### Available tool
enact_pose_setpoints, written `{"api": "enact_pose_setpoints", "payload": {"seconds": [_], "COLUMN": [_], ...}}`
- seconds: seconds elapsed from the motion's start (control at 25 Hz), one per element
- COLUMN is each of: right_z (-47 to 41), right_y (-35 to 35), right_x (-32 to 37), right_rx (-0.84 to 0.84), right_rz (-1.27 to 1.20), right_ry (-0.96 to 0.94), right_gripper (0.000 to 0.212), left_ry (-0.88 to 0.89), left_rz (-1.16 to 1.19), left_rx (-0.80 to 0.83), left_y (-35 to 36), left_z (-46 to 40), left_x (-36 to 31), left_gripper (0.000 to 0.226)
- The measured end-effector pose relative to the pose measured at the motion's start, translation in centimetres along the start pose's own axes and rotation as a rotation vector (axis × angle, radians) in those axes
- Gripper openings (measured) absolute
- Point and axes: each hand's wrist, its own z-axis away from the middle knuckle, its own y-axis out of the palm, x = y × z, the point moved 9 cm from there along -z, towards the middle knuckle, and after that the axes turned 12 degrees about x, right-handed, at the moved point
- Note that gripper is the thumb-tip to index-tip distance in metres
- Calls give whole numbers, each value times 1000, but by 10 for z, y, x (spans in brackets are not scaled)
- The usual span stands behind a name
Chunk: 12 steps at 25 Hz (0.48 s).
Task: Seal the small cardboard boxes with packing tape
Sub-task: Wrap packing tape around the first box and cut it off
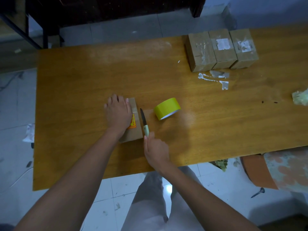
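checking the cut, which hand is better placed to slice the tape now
Right. The right hand grips the knife, blade beside the box and the tape roll. The left hand presses on the box.

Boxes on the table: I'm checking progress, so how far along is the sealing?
Three boxes stand at the far right, tape across their tops. In hand: the left hand presses a fourth box while the right hand holds a knife between it and the tape roll. Left: finishing it.

A small brown cardboard box (133,124) with a red-and-yellow sticker lies flat near the table's front; a yellow-green roll of packing tape (167,108) sits just right; three similar taped boxes (221,50) stand side by side far right
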Motion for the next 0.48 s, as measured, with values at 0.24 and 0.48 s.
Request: {"api": "enact_pose_setpoints", "payload": {"seconds": [0.24,0.48], "right_z": [-5,-8], "right_y": [1,2], "right_x": [1,2], "right_rx": [16,-21], "right_rz": [131,243], "right_ry": [7,37], "right_gripper": [31,29], "left_ry": [6,3], "left_rz": [-2,28], "left_rx": [-5,-2], "left_y": [1,2], "left_z": [-1,-2], "left_x": [0,1], "left_gripper": [42,43]}}
